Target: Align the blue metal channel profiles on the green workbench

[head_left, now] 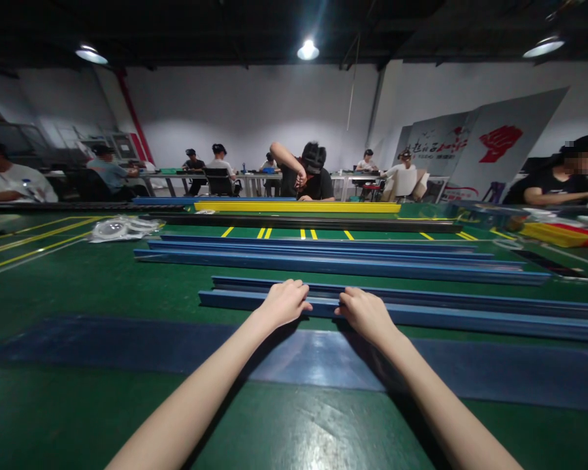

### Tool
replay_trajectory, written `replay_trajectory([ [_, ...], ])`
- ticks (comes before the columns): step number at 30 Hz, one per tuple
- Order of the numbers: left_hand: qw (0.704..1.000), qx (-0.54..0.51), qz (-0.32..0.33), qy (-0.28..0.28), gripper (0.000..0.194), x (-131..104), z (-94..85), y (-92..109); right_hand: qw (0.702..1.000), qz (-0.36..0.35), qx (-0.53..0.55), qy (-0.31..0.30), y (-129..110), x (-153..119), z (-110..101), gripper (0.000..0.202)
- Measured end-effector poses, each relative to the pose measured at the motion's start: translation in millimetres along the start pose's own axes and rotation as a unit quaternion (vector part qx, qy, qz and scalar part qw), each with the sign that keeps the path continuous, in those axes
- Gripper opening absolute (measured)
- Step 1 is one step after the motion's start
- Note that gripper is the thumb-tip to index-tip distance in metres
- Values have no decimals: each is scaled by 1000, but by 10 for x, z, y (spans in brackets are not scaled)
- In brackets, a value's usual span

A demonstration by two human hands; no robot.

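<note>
A long blue channel (470, 320) lies crosswise on the green table in front of me, its right end running out of view. My left hand (283, 303) is closed on its near wall, fingers curled over the top edge and thumb on the near side. A short way to the right, my right hand (366, 313) grips the same wall with bent fingers. Parts of the fingertips are hidden inside the channel. Nearer to me, under my forearms, a flat, shiny, dark bluish strip (127, 339) lies on the table.
Behind are several more blue channels (333, 264), a black rail (313, 223) and a yellow rail (298, 207). A clear plastic bundle (122, 228) lies left; a phone (553, 264) and a yellow tray (551, 235) lie right. A co-worker (313, 173) bends over the far edge.
</note>
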State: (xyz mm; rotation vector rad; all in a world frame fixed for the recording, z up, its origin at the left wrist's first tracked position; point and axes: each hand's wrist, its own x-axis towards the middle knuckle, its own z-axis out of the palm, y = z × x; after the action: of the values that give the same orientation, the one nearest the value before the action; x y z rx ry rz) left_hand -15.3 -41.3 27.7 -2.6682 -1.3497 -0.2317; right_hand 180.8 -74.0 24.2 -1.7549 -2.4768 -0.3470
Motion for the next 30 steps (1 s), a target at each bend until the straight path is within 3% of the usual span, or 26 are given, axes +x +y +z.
replay_trajectory([
  [8, 999, 37, -37, -13, 18, -246, -42, -385, 997, 2, 75, 22, -298, 151, 22, 16],
  [11, 997, 44, -56, -23, 16, -334, -84, -536, 995, 13, 94, 16, -215, 117, -3, 16],
  [16, 993, 54, -98, -39, 15, -451, -117, -707, 994, 57, 90, 23, 126, -23, 0, 15],
  [22, 992, 43, -110, -39, 15, -491, -157, -722, 995, 54, 69, 43, 267, -92, 54, 19],
  [27, 990, 49, -116, -58, 10, -495, -220, -697, 999, 13, 24, 33, 108, -14, 41, 22],
  [30, 995, 42, -82, -43, 11, -437, -219, -558, 999, -1, 14, 32, -47, 83, 29, 22],
])
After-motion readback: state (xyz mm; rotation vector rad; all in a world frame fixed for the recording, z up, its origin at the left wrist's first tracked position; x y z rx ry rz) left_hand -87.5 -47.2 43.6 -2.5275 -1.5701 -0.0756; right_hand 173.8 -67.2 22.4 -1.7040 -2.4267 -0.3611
